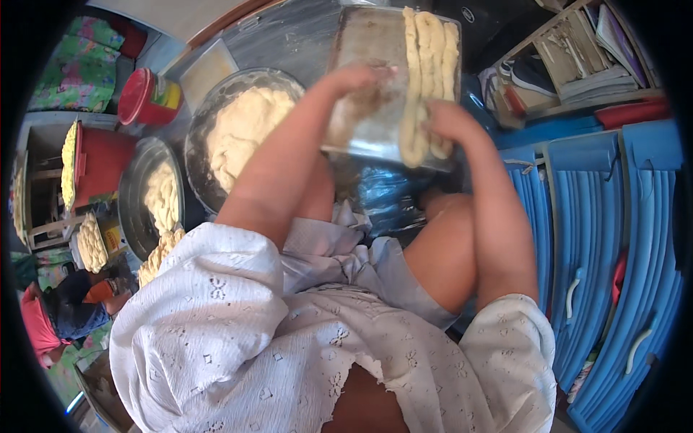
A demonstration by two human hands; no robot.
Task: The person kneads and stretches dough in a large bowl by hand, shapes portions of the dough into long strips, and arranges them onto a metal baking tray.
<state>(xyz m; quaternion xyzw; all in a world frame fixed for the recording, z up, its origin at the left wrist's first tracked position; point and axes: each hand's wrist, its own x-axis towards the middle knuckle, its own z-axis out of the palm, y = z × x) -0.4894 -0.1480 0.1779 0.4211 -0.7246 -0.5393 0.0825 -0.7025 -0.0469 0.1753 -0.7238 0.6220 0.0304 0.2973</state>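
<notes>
A metal baking tray (pixel 361 40) is in front of me, with a few long ropes of pale dough (pixel 431 54) lying side by side along its right side. My right hand (pixel 446 121) has its fingers curled around the near end of a dough rope, close to the tray's front edge. Over the bare left half of the tray is my left hand (pixel 367 74); its fingers are blurred, and no object shows in them. Left of the tray, a large round basin (pixel 196 151) holds a big mass of dough (pixel 245 130).
Another round basin (pixel 130 195) with dough pieces (pixel 162 196) stands farther left, beside a red bucket (pixel 148 97) and a red tub (pixel 105 162). On the right are blue plastic drawers (pixel 585 216) and a wooden shelf (pixel 556 50). A person (pixel 68 307) is at the lower left.
</notes>
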